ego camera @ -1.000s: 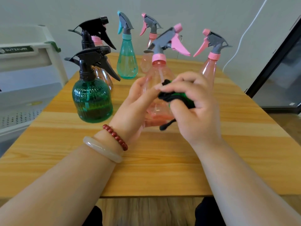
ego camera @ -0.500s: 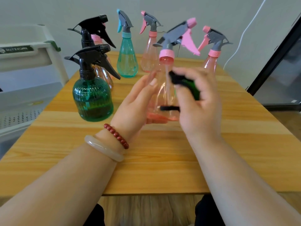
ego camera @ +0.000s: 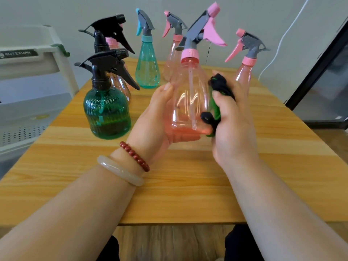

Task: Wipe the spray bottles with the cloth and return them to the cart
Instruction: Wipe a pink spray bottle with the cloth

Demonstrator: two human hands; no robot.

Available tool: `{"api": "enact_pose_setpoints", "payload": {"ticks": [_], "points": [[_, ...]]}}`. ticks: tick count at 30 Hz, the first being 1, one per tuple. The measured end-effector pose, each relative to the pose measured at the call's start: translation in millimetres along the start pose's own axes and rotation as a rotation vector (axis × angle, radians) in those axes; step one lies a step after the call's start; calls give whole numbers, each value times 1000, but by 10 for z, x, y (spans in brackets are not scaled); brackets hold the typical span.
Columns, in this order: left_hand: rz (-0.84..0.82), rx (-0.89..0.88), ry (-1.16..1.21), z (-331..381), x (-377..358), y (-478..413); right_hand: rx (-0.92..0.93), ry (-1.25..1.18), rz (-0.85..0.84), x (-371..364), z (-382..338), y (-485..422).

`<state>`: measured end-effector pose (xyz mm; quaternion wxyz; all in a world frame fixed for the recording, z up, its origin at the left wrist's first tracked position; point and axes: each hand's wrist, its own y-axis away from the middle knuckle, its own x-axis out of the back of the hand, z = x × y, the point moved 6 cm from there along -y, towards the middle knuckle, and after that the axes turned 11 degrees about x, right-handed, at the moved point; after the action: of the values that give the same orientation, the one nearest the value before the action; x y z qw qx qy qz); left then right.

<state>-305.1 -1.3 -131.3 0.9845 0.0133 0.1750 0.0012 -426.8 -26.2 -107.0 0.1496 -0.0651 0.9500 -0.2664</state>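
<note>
Slip risk: clear pink plastic spray bottle [ego camera: 190,102] with a grey-and-pink trigger head is held above the light wooden table [ego camera: 188,185], mid-wipe.
Left hand [ego camera: 158,119] only cups it, fingers curled under the base and thumb up the left wall. Right hand [ego camera: 233,125] has its fingers curled tight round the bunched black-and-green cloth [ego camera: 216,104], pressing it on the right wall. A hard side push could tip the top-heavy bottle out, probably into the dark green ribbed bottle [ego camera: 107,113]. Versus 1 s ago, the bottle is higher and the cloth is on the flank, not the front.

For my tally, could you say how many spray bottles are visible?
6: held bottle in left hand; green bottle, rear black-triggered bottle at left; teal bottle, rear pink bottle behind; right pink bottle. Another may be hidden.
</note>
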Motion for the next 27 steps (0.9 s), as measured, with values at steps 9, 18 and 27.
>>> {"api": "enact_pose_setpoints", "payload": {"ticks": [9, 18, 27], "points": [[125, -140, -295, 8, 74, -40, -70, 82, 9, 77, 20, -71], [176, -130, -117, 31, 183, -61, 742, 682, -412, -214, -210, 150], [153, -257, -357, -31, -37, -29, 720, 737, -113, 1, -344, -37]]}}
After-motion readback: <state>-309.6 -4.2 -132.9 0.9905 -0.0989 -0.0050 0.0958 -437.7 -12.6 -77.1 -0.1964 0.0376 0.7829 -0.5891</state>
